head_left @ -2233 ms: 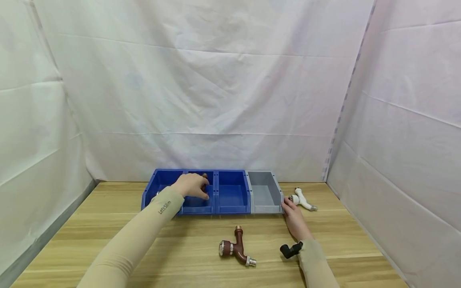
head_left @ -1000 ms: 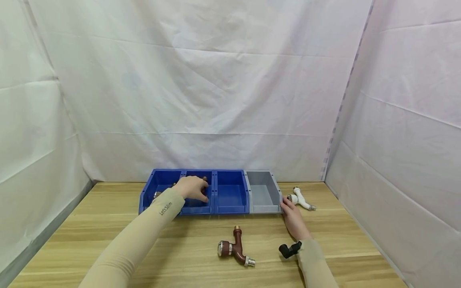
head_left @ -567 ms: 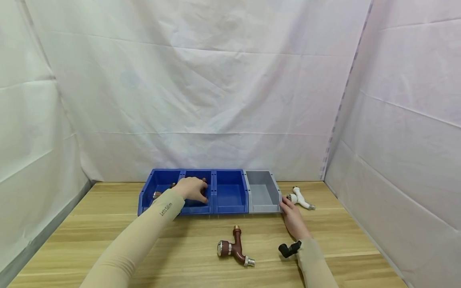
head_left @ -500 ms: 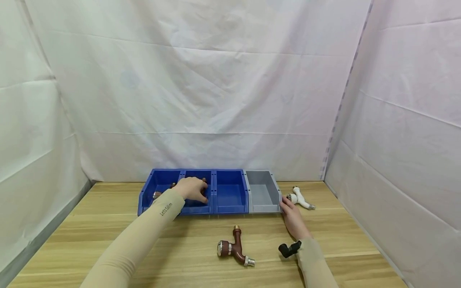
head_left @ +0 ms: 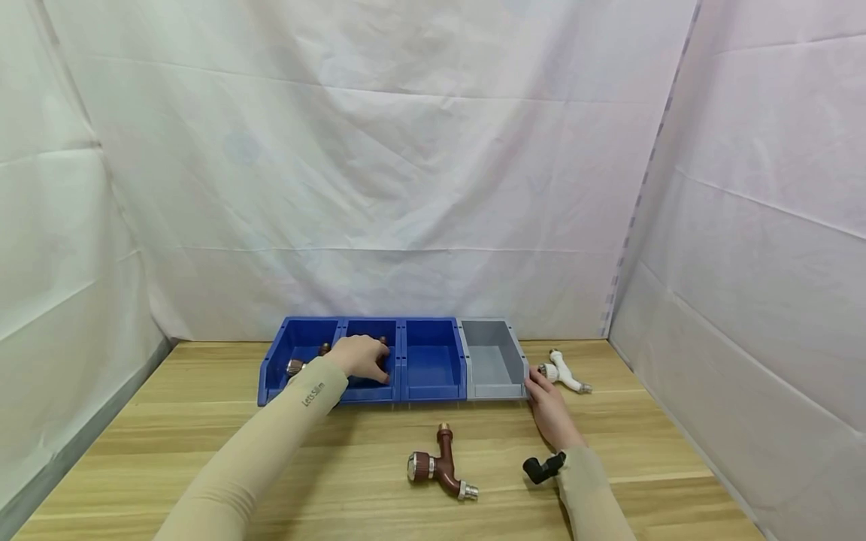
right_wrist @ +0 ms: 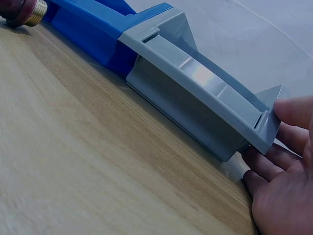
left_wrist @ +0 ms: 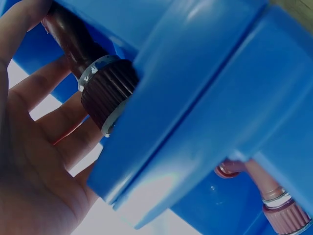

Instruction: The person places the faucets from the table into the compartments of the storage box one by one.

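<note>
My left hand [head_left: 363,356] reaches into the second blue bin [head_left: 370,393] from the left. In the left wrist view its fingers and thumb are around a brown faucet [left_wrist: 108,88] with a ribbed knob, partly hidden by the bin wall. Another brown faucet [left_wrist: 286,213] lies in the leftmost blue bin [head_left: 271,373], partly covered by my sleeve. My right hand [head_left: 551,409] holds the front right corner of the grey bin [right_wrist: 186,110], its digits on either side of the rim. Just beyond those fingers lies a white faucet [head_left: 567,373].
A third brown faucet [head_left: 443,467] lies on the wooden table [head_left: 365,481] in front of the bins. Between the second blue bin and the grey one stands another blue bin [head_left: 433,368]. White cloth [head_left: 379,173] hangs behind and at both sides.
The left hand has sunk slightly in the second bin with the brown faucet. The view has shifted a little, showing more of the faucet in the leftmost bin. The right hand stays put.
</note>
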Demonstrator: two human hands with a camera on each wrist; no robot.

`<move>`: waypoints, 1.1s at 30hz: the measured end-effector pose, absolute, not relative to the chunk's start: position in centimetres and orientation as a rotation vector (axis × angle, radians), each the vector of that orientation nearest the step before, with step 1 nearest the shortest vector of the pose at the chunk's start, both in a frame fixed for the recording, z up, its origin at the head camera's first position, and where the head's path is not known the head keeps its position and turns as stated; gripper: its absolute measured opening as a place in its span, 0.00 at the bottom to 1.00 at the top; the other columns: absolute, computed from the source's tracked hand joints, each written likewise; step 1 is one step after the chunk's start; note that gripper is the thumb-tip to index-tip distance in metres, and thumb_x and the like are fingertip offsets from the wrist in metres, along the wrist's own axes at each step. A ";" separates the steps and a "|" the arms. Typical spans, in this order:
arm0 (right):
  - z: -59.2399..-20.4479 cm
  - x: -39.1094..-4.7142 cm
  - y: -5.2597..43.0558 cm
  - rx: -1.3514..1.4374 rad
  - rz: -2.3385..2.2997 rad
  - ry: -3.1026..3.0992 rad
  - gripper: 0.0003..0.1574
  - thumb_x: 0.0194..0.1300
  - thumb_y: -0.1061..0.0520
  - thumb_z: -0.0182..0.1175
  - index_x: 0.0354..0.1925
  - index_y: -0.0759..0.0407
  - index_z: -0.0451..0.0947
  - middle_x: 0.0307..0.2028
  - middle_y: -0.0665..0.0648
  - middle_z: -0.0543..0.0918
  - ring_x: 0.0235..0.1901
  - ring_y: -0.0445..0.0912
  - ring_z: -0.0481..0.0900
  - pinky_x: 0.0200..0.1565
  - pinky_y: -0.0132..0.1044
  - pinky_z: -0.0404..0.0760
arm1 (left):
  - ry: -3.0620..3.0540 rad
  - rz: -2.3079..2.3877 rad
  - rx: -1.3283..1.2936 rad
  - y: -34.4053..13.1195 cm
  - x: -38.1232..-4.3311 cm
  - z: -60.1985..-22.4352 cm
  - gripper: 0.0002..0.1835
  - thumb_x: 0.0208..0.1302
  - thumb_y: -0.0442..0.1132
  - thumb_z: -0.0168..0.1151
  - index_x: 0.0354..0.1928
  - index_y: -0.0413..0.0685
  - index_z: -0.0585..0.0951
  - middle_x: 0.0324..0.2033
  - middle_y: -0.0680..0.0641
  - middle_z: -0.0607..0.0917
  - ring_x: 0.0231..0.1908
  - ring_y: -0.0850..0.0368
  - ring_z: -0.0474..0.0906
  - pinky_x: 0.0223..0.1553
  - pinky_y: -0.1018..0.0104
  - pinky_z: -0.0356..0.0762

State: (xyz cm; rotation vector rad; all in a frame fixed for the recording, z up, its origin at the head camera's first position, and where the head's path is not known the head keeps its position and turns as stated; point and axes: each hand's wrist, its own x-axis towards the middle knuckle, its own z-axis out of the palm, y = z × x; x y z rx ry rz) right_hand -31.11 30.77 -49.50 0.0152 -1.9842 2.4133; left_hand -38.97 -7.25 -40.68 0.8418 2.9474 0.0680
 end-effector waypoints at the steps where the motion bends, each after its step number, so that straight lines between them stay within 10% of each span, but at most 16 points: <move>1: -49.5 -31.2 30.7 0.017 2.412 -1.989 0.36 0.78 0.60 0.42 0.74 0.71 0.40 0.75 0.66 0.44 0.73 0.51 0.43 0.71 0.43 0.45 | 2.952 0.070 0.835 -7.3 -39.0 -40.8 0.22 0.53 0.56 0.70 0.46 0.55 0.84 0.28 0.55 0.79 0.27 0.58 0.72 0.27 0.59 0.73; 17: -49.7 -31.5 31.7 0.017 2.435 -1.972 0.37 0.78 0.61 0.42 0.74 0.71 0.37 0.75 0.65 0.39 0.74 0.52 0.38 0.71 0.43 0.44 | 2.961 0.072 0.775 -6.1 -39.1 -41.0 0.12 0.54 0.54 0.70 0.33 0.57 0.80 0.23 0.54 0.76 0.24 0.57 0.69 0.25 0.61 0.66; 33: -49.8 -31.2 33.5 0.041 2.394 -2.051 0.40 0.79 0.56 0.42 0.75 0.69 0.34 0.75 0.65 0.37 0.74 0.53 0.35 0.71 0.44 0.43 | 2.969 0.064 0.727 -4.1 -39.8 -41.8 0.23 0.53 0.55 0.71 0.50 0.55 0.84 0.43 0.51 0.85 0.38 0.53 0.81 0.39 0.55 0.80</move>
